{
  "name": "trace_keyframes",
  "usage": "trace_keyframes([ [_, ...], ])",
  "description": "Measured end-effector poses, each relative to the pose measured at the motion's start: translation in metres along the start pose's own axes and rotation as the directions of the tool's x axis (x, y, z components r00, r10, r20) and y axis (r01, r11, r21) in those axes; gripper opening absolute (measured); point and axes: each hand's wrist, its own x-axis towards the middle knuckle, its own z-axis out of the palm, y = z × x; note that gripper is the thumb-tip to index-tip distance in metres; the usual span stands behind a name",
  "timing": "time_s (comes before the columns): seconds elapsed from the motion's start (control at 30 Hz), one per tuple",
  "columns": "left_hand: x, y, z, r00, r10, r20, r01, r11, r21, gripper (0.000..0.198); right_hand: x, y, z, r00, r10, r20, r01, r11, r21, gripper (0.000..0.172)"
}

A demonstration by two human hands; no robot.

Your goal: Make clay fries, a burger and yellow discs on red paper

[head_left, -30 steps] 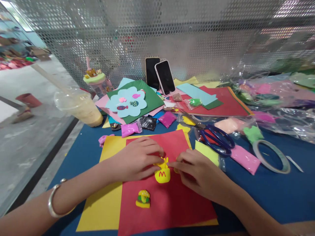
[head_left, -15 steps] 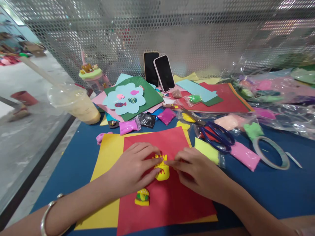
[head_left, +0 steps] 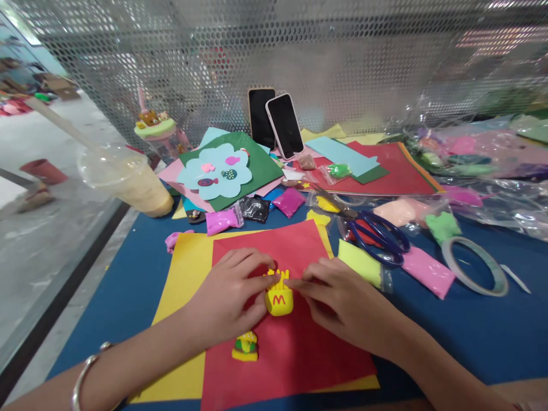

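Left hand [head_left: 229, 297] fingers pinch the clay fries box [head_left: 279, 298]; right hand [head_left: 342, 302] fingers touch its top.

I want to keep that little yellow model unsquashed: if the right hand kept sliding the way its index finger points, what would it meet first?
The right hand points leftward; its fingertip already sits at the clay fries box, probably touching it. Beyond lies the left hand.

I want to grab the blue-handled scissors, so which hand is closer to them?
Right. The right hand lies just below-left of the blue-handled scissors; the left hand is farther left.
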Motion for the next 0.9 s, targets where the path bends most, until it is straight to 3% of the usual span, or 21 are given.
trace_keyframes([
  [0.37, 0.001, 0.0, 0.004, 0.994, 0.088, -0.063, -0.079, 0.988, 0.135, 0.031, 0.001, -0.001, -0.001, 1.0, 0.004, -0.01, -0.005, 0.998, -0.066, 0.028],
  [0.67, 0.002, -0.001, 0.004, 0.997, 0.061, -0.042, -0.053, 0.986, 0.158, 0.031, 0.002, 0.002, -0.004, 0.999, 0.04, -0.03, -0.04, 0.999, -0.013, 0.026],
  [0.9, 0.004, -0.012, -0.007, 0.993, 0.048, -0.106, -0.031, 0.986, 0.161, 0.028, -0.007, 0.013, -0.009, 0.979, 0.086, -0.186, -0.092, 0.996, -0.022, 0.029],
])
